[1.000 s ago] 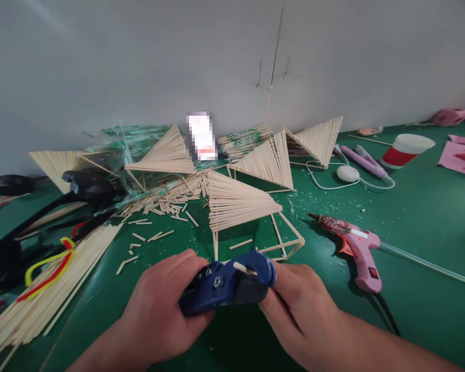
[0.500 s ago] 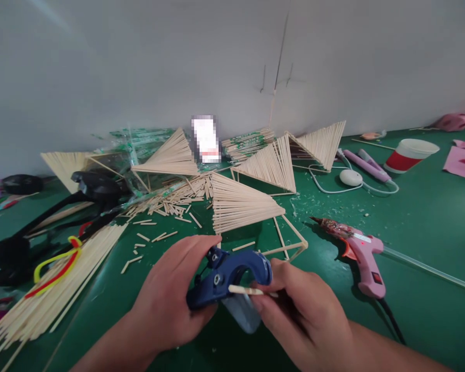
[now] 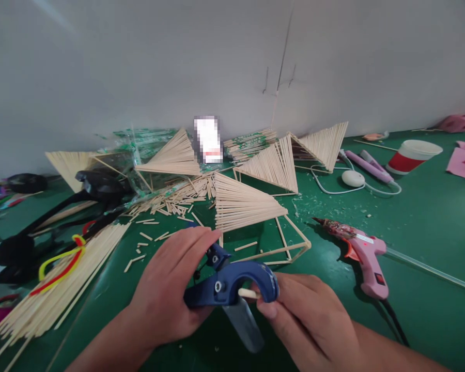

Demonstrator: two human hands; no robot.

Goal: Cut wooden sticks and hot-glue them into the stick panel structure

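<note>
My left hand (image 3: 170, 294) grips the handles of a blue cutter (image 3: 232, 287), whose jaw is open with the grey blade (image 3: 243, 323) hanging down. My right hand (image 3: 306, 320) pinches a short wooden stick (image 3: 248, 293) and holds its end inside the cutter's curved jaw. Both hands hover low over the green table (image 3: 430, 232), close to me. Just beyond them stands a triangular stick frame (image 3: 251, 212) half covered with sticks.
A pink glue gun (image 3: 362, 253) lies to the right, cord trailing toward me. Long sticks bundled with red and yellow wire (image 3: 58, 279) lie at left beside black tools (image 3: 62, 206). Cut stick ends, more stick triangles (image 3: 271, 165), a red cup (image 3: 411, 155) and a white wall stand behind.
The cutter's handles have spread and its blade has swung down and open. My right hand has slid the stick's end into the jaw.
</note>
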